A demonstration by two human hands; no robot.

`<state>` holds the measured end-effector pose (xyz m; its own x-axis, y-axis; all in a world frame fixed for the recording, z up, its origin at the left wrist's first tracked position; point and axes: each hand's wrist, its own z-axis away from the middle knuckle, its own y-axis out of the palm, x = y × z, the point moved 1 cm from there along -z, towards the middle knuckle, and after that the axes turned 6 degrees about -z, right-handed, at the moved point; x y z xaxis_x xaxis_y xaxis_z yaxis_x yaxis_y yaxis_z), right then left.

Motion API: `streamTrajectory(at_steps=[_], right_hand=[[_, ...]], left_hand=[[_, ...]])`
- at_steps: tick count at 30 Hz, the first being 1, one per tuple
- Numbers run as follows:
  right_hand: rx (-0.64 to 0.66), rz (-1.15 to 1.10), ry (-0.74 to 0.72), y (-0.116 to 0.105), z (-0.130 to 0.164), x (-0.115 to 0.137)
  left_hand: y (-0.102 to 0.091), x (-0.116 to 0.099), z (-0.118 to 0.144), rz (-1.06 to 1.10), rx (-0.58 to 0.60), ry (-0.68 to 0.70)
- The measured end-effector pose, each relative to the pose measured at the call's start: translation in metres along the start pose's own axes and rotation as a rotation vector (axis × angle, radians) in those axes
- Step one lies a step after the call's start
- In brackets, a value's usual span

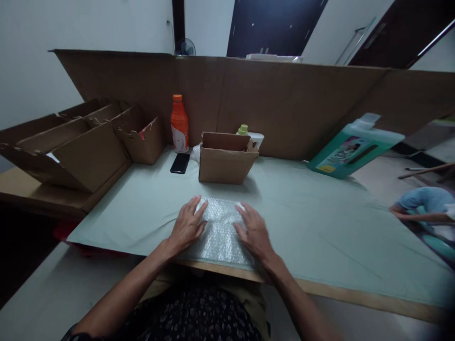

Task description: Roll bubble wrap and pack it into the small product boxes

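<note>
A sheet of clear bubble wrap [222,237] lies flat on the pale green cloth, close to the table's front edge. On its left side rests my left hand [188,221], fingers apart and stretched forward. My right hand [254,230] is on the right side, its fingers also spread. Neither hand is closed round anything. Just beyond the sheet stands a small open cardboard box [225,166]; what is inside it cannot be seen.
Behind the box are a white bottle with a green cap [243,130], an orange bottle [179,124] and a black phone [180,163]. A large green jug [350,147] leans at right. Cardboard boxes [94,156] stand left; a cardboard wall [284,109] closes the back. Another person [426,201] is at far right.
</note>
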<state>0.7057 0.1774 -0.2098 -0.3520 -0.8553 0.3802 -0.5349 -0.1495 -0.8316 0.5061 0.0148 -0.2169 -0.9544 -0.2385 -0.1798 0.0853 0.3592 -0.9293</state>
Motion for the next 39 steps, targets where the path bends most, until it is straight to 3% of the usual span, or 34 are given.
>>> streamTrajectory(at_steps=[3, 7, 10, 14, 16, 19, 22, 25, 27, 30, 34, 37, 39], right_hand=[[0.210, 0.067, -0.077, 0.030, -0.014, 0.023], [0.265, 0.105, -0.089, 0.043, -0.010, 0.012], [0.222, 0.175, -0.031, 0.029, 0.011, -0.024], [0.124, 0.205, 0.033, -0.016, 0.048, -0.058], [0.177, 0.122, -0.051, -0.040, 0.066, -0.054], [0.318, -0.014, -0.199, -0.062, 0.083, -0.029], [0.408, -0.075, -0.250, -0.058, 0.081, -0.009], [0.391, -0.155, -0.246, -0.042, 0.071, -0.006], [0.314, -0.269, -0.184, -0.036, 0.064, -0.007], [0.225, -0.487, 0.075, -0.035, 0.054, -0.007], [0.177, -0.659, 0.414, -0.040, 0.041, -0.002], [0.169, -0.700, 0.489, -0.035, 0.031, -0.004], [0.140, -0.669, 0.495, -0.027, 0.024, -0.009]], left_hand=[[0.015, -0.005, -0.008, -0.017, 0.134, 0.079], [0.026, 0.001, -0.007, -0.009, 0.198, 0.110], [0.026, 0.005, -0.006, 0.008, 0.239, 0.094], [0.015, 0.008, -0.004, 0.093, 0.269, 0.082], [0.005, 0.013, 0.005, 0.178, 0.261, 0.087], [-0.014, 0.021, 0.028, 0.315, 0.289, 0.121], [-0.032, 0.022, 0.051, 0.380, 0.378, 0.179], [-0.042, 0.017, 0.063, 0.391, 0.416, 0.227], [-0.042, 0.013, 0.065, 0.398, 0.397, 0.230], [-0.035, 0.010, 0.063, 0.419, 0.298, 0.167], [-0.019, 0.010, 0.055, 0.506, 0.140, -0.112], [-0.009, 0.010, 0.045, 0.516, 0.106, -0.291], [-0.005, 0.010, 0.035, 0.475, 0.084, -0.330]])
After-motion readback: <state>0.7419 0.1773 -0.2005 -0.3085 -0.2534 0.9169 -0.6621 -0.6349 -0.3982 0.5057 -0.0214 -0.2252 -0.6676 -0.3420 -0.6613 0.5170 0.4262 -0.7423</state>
